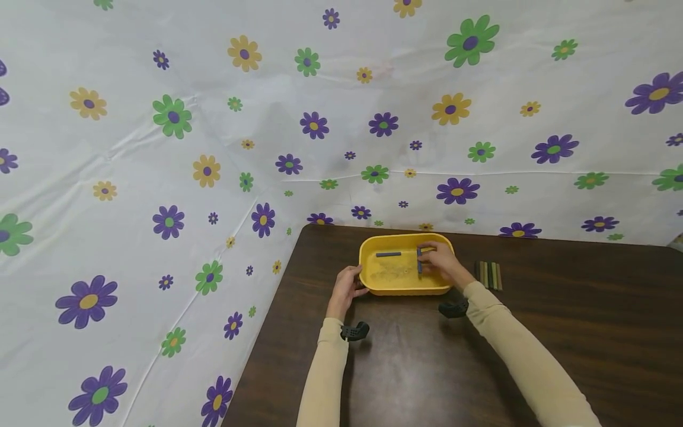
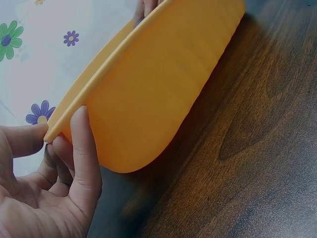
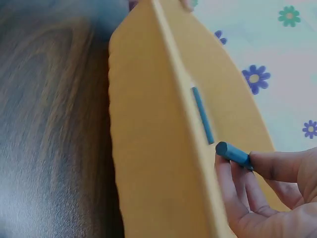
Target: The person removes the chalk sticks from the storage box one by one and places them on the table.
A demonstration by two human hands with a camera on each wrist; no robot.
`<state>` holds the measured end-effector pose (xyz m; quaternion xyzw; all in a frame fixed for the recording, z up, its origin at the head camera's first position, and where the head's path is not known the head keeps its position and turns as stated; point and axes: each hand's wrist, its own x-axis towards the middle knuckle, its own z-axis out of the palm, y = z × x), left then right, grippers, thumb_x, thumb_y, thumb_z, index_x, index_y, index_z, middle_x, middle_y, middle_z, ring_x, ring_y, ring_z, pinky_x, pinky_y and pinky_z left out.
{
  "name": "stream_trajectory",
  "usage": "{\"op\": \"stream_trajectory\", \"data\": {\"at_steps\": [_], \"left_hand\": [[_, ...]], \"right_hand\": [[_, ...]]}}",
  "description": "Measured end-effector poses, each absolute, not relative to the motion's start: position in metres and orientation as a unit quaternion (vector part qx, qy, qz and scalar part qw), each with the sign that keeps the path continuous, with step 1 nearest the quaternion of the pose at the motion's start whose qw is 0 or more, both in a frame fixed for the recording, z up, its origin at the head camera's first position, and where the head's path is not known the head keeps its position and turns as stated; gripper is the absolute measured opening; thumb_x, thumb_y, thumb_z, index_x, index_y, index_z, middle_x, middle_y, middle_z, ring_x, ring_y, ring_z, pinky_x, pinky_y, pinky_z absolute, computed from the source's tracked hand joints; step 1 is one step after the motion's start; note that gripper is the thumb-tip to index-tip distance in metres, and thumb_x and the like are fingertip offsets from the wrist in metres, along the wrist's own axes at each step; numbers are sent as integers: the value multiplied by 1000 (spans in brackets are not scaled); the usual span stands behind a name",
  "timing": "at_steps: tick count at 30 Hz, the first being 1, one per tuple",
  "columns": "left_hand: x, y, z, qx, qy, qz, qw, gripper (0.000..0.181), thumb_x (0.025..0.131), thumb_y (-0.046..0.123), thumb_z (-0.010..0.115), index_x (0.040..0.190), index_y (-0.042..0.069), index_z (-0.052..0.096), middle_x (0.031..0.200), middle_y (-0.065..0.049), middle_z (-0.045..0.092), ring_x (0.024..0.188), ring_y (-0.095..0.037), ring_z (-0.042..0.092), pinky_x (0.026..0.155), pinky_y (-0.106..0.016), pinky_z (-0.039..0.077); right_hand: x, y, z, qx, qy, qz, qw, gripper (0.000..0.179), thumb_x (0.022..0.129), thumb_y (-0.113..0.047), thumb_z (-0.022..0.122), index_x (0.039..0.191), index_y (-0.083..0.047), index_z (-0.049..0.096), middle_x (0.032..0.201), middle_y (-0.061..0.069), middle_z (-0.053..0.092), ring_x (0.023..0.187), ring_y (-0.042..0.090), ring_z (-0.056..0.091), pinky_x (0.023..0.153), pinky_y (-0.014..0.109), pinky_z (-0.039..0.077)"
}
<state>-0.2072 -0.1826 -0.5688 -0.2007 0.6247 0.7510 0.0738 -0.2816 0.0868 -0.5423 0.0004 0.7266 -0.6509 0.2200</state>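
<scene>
A shallow yellow plastic tray (image 1: 409,292) with rounded corners stands on the table. My left hand (image 1: 345,289) holds its left end; in the left wrist view the thumb and fingers pinch the rim (image 2: 94,79). Above the tray's right part, my right hand (image 1: 443,261) pinches a short, slim blue stick (image 3: 234,154) between thumb and fingers. It resembles a pastel or a piece of chalk. A second blue stick (image 1: 388,254) lies on the tray floor toward the back left, apart from both hands.
Right of the tray, several sticks (image 1: 491,276) in dark, green and tan shades lie side by side on the dark wooden table (image 1: 400,362). A white sheet with flowers (image 1: 341,107) rises behind the table and along its left side.
</scene>
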Motion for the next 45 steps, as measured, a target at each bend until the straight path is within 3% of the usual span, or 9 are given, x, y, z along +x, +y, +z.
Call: {"op": "stream_trajectory", "data": {"at_steps": [5, 14, 25, 32, 37, 41, 45], "left_hand": [[-207, -183, -569, -197, 626, 750, 76, 35, 106, 24, 59, 122, -7, 58, 96, -11, 62, 77, -18, 63, 65, -28, 59], [-209, -183, -566, -200, 628, 748, 77, 37, 106, 24, 59, 125, -8, 56, 99, -13, 61, 78, -17, 62, 64, -27, 58], [-208, -181, -567, -201, 627, 748, 82, 39, 107, 24, 58, 128, -9, 54, 100, -12, 61, 76, -16, 61, 63, -27, 58], [-208, -179, -566, -199, 627, 749, 78, 39, 107, 24, 58, 127, -10, 54, 97, -12, 61, 75, -15, 63, 62, -26, 57], [-204, -179, -566, -187, 633, 748, 67, 37, 107, 25, 57, 123, -9, 57, 98, -13, 62, 74, -16, 62, 63, -26, 57], [-203, -179, -568, -184, 633, 750, 60, 35, 107, 26, 58, 119, -7, 59, 94, -10, 61, 72, -14, 60, 64, -27, 57], [-204, -180, -567, -189, 629, 751, 64, 37, 106, 26, 59, 121, -8, 58, 93, -9, 60, 72, -14, 60, 64, -27, 58]], "right_hand": [[-282, 92, -536, 24, 676, -701, 226, 57, 103, 3, 57, 155, 9, 35, 133, 27, 53, 91, 17, 69, 81, 34, 60], [-283, 105, -523, 22, 642, -729, 235, 58, 100, 1, 64, 153, 5, 40, 107, 9, 61, 85, 14, 70, 79, 35, 61], [-283, 135, -510, 8, 650, -727, 223, 61, 104, -2, 60, 157, 7, 32, 109, 4, 59, 91, 14, 70, 83, 31, 60], [-280, 171, -507, 12, 660, -722, 206, 67, 104, -7, 62, 160, 6, 26, 123, 5, 56, 99, 11, 69, 87, 31, 58], [-276, 200, -513, 19, 651, -734, 193, 69, 104, -6, 62, 160, 6, 24, 112, -6, 60, 93, 7, 69, 83, 29, 59], [-272, 222, -518, 31, 634, -750, 186, 62, 103, -4, 64, 157, 3, 34, 105, -9, 65, 91, 7, 69, 81, 28, 59], [-266, 240, -525, 39, 616, -765, 185, 38, 101, -3, 65, 137, -10, 55, 102, -9, 68, 92, 7, 70, 81, 28, 59]]}}
